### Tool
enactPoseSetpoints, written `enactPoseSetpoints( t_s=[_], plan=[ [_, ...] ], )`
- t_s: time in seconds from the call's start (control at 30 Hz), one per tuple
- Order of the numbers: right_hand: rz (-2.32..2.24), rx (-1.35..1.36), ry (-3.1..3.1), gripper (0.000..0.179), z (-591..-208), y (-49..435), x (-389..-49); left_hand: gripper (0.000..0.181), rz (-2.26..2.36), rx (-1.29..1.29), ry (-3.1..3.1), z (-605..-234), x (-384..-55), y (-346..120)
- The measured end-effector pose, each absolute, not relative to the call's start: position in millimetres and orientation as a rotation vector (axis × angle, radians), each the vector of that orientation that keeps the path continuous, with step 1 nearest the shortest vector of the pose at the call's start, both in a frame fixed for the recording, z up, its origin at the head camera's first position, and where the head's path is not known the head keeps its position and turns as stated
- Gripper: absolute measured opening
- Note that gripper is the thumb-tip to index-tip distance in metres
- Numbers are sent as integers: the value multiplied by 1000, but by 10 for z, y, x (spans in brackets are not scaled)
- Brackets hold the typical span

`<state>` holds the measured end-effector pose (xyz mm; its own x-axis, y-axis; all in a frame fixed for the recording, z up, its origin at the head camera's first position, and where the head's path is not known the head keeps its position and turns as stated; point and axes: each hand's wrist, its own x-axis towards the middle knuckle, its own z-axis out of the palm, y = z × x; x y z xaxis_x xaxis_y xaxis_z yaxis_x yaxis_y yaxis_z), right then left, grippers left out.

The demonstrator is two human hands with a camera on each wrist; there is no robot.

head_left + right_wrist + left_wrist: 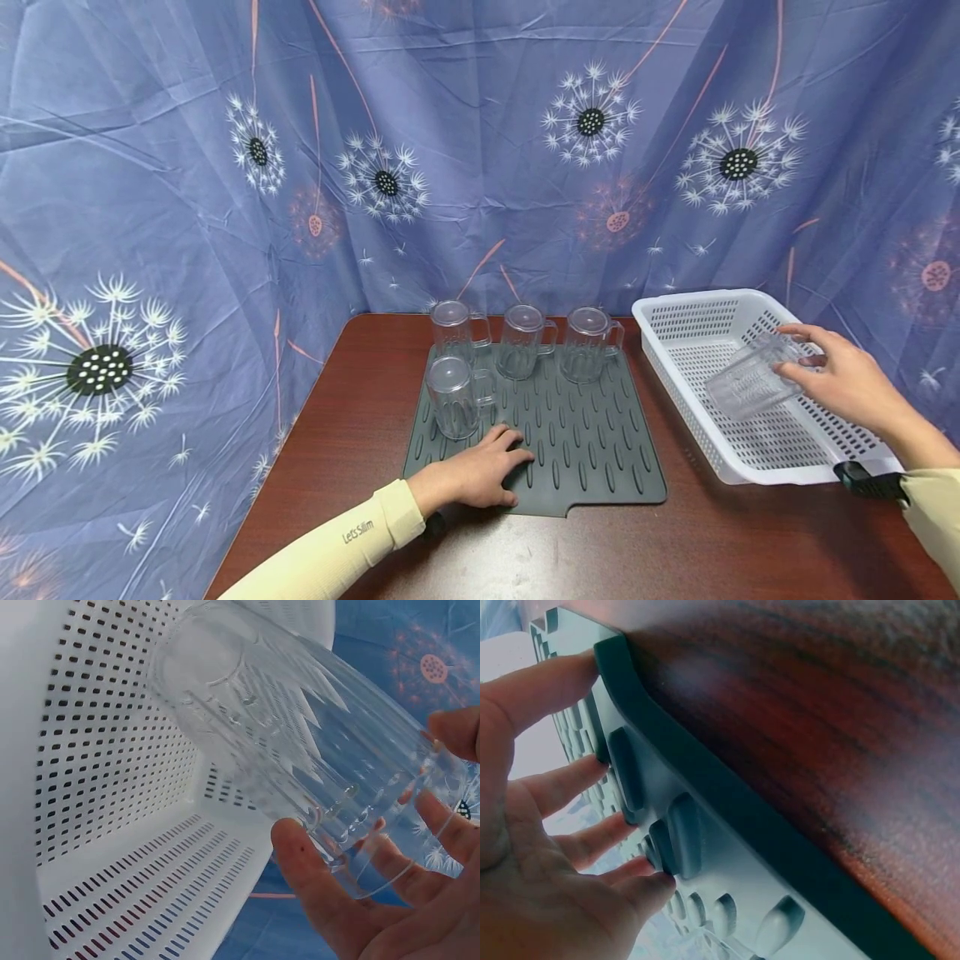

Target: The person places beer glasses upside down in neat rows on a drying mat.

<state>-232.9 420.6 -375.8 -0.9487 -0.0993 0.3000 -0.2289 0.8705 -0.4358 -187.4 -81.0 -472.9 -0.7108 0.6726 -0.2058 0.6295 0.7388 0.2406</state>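
Observation:
My right hand [843, 375] grips a clear plastic mug [752, 379] near its rim, thumb on one side and fingers on the other. The mug is tilted over the white basket [765, 475], its base pointing into it, as the right wrist view also shows. My left hand [483, 471] rests with spread fingertips on the dark grey drying mat [615, 467], close to its front edge. Just beyond that hand a clear mug [454, 408] stands upside down, handle to the right. Behind it are three more upside-down mugs in a row, including the back right mug [588, 346].
The basket, with slotted walls, stands to the right of the mat on a brown wooden table [330, 433]. A blue curtain [480, 167] with dandelion prints hangs behind the table and along its left side. The mat has raised oval ridges.

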Motion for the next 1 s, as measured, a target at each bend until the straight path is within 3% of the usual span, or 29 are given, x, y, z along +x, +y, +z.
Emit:
enactPoseSetpoints(
  t_s=[1.0],
  plan=[
    [1201,154,-2603,50,-3500,3737,-1952,65,225,1046,2654,-4739,-1878,-828]
  ],
)
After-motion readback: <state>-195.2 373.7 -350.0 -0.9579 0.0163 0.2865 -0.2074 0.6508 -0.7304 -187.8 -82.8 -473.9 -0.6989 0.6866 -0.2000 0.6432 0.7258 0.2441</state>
